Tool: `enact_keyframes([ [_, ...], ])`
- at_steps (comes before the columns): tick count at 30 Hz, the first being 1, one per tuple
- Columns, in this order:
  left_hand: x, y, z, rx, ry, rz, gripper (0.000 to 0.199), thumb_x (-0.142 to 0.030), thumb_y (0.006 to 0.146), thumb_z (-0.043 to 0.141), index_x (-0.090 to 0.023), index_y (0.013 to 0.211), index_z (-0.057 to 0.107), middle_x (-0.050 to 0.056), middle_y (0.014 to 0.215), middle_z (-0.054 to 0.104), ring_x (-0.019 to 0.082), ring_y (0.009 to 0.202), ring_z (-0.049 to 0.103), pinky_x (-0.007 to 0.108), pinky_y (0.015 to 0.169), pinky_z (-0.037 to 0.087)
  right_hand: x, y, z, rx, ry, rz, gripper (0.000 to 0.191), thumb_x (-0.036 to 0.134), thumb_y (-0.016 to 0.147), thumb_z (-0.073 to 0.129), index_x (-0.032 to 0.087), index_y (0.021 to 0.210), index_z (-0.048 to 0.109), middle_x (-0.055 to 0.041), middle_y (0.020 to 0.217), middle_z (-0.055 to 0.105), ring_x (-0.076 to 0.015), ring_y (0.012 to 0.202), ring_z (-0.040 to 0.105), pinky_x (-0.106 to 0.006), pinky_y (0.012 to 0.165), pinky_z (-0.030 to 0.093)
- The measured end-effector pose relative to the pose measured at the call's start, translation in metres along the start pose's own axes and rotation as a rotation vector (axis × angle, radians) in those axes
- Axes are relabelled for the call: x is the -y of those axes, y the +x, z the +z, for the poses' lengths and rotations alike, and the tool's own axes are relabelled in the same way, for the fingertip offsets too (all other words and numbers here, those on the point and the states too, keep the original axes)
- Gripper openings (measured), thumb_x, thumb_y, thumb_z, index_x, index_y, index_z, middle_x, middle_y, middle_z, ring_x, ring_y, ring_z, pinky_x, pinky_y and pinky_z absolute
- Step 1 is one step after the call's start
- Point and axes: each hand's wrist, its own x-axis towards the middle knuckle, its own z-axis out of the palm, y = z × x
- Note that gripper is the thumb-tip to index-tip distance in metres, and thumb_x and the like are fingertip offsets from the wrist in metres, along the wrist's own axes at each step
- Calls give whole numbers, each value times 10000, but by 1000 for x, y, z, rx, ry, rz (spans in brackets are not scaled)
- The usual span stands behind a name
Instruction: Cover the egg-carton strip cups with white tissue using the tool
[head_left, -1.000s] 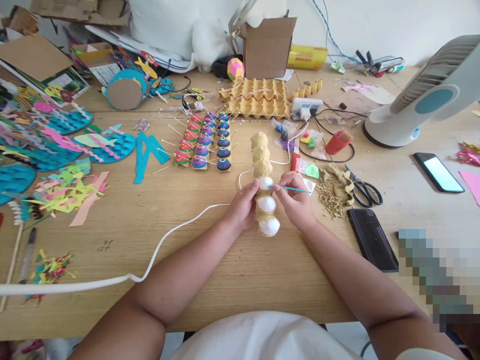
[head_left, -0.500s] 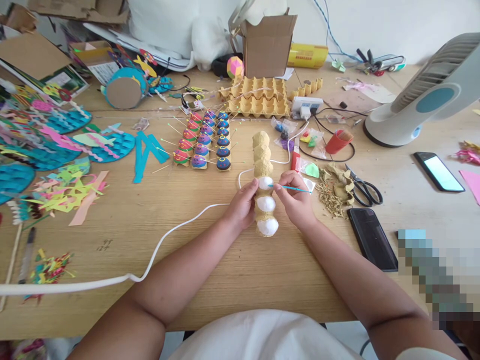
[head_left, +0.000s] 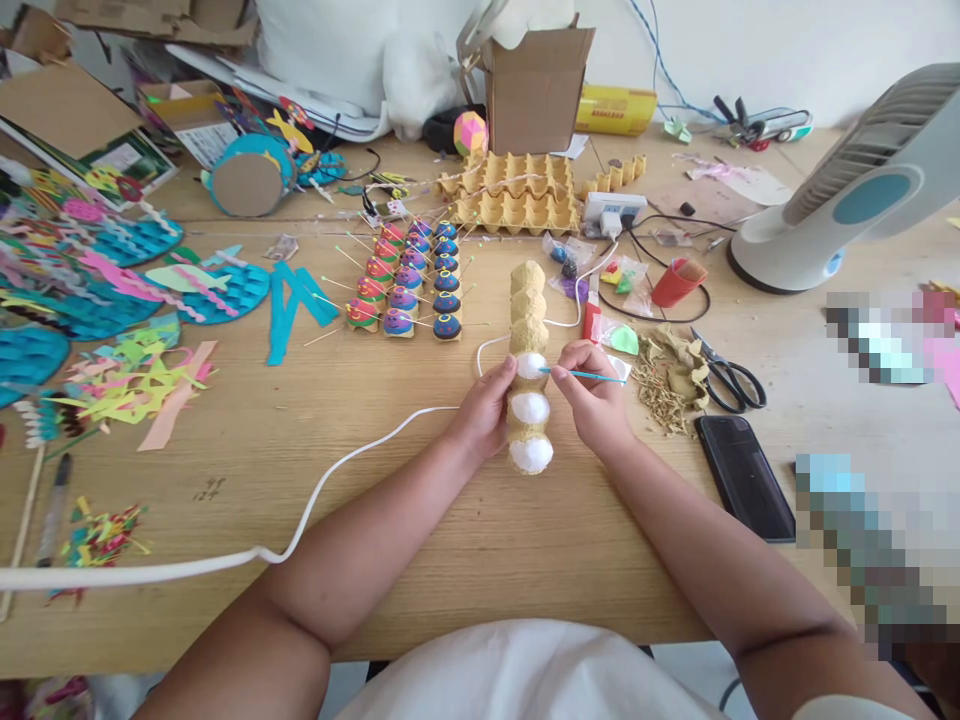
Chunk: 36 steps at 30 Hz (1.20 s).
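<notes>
Carton strip [head_left: 529, 335] slightly straighter than before; left hand [head_left: 484, 408] clamped on it, right hand [head_left: 598, 405] pinching blue brush [head_left: 600, 377].

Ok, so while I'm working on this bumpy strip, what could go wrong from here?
Your left hand grips the bumpy strip right beside the farthest white bump, so if that's wet, you might smear it.
The thin blue stick might slip onto a bare bump.
The white cable runs close by your left forearm and could snag if you move.
</notes>
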Motion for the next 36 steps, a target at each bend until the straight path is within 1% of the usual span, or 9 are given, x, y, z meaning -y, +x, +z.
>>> enact_keyframes([
  [6,0,1,-1,-8,5,3,401,-537,939,938,-158,952,807,13,813,780,127,681,664,253,648,489,0,-1,1,15,-30,-5,495,700,926,876,268,828,655,1,889,583,-193,844,526,-397,857,489],
  [12,1,1,-2,20,13,0,472,-578,876,982,-145,953,812,15,820,782,127,687,661,256,648,482,-4,-1,0,26,46,-9,457,633,927,904,261,822,661,8,898,581,-183,857,534,-367,833,474],
  [17,1,2,-2,8,10,5,442,-562,903,960,-147,955,819,21,819,790,136,718,684,254,677,502,-3,-1,0,20,28,6,450,623,929,908,257,817,672,12,891,577,-175,841,520,-364,837,463],
  [22,3,4,-4,25,16,20,459,-575,872,978,-150,954,823,24,820,802,136,689,682,258,656,500,-2,-1,1,30,47,-32,438,603,940,904,258,816,665,11,888,587,-177,849,540,-361,835,467],
  [26,2,3,-3,19,33,30,448,-575,895,958,-153,953,818,24,808,799,136,673,677,262,666,505,-1,-1,2,24,-39,-28,443,625,944,886,261,822,665,5,888,599,-185,846,539,-378,849,484],
  [31,-1,1,0,-10,5,3,403,-532,953,922,-150,924,797,14,806,789,121,667,671,254,650,492,0,-1,1,53,-40,-49,441,616,955,872,262,812,649,-1,891,608,-189,849,546,-392,865,494],
  [36,-3,0,2,-9,2,-20,413,-543,984,895,-147,934,788,6,775,764,117,638,655,254,634,486,-1,-1,2,56,-55,-51,424,590,955,877,261,805,657,3,880,603,-185,839,540,-393,870,493],
])
